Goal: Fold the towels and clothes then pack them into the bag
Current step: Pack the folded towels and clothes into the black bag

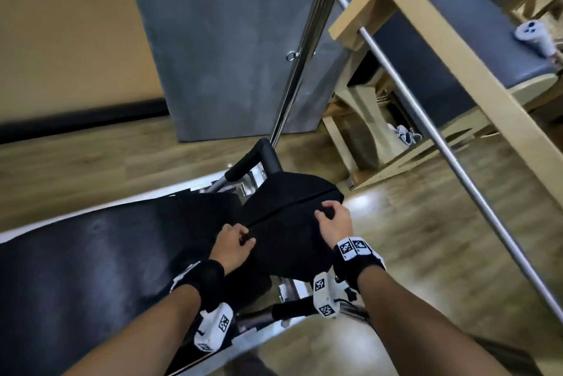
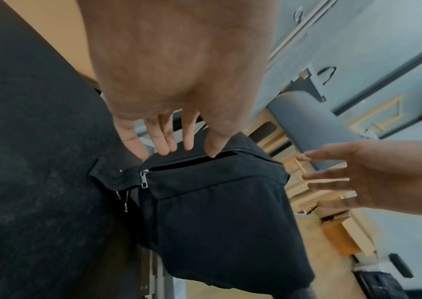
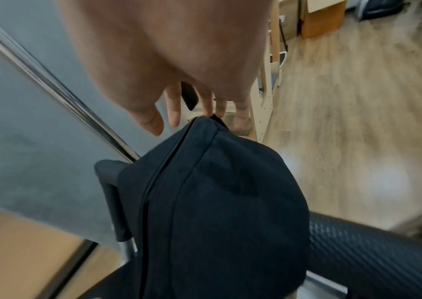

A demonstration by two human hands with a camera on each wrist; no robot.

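Observation:
A black fabric bag (image 1: 292, 223) sits at the far end of a black padded bench (image 1: 91, 253). Its top zipper (image 3: 158, 176) is partly open, and the metal pull (image 2: 144, 178) hangs at the near end. My left hand (image 1: 236, 241) is at that end, with straight fingertips (image 2: 187, 145) touching the far lip of the opening. My right hand (image 1: 330, 217) is over the bag's far right corner. Its spread fingers (image 3: 208, 109) just reach the fabric without curling round it. The bag (image 2: 217, 212) bulges. No loose towels or clothes show.
A black padded handle bar (image 1: 249, 162) and a chrome pole (image 1: 304, 49) rise just behind the bag. To the right stand a wooden frame (image 1: 457, 71) with a metal rod, a white controller (image 1: 533, 34) on a blue pad, and shoes (image 1: 405, 135) on the wood floor.

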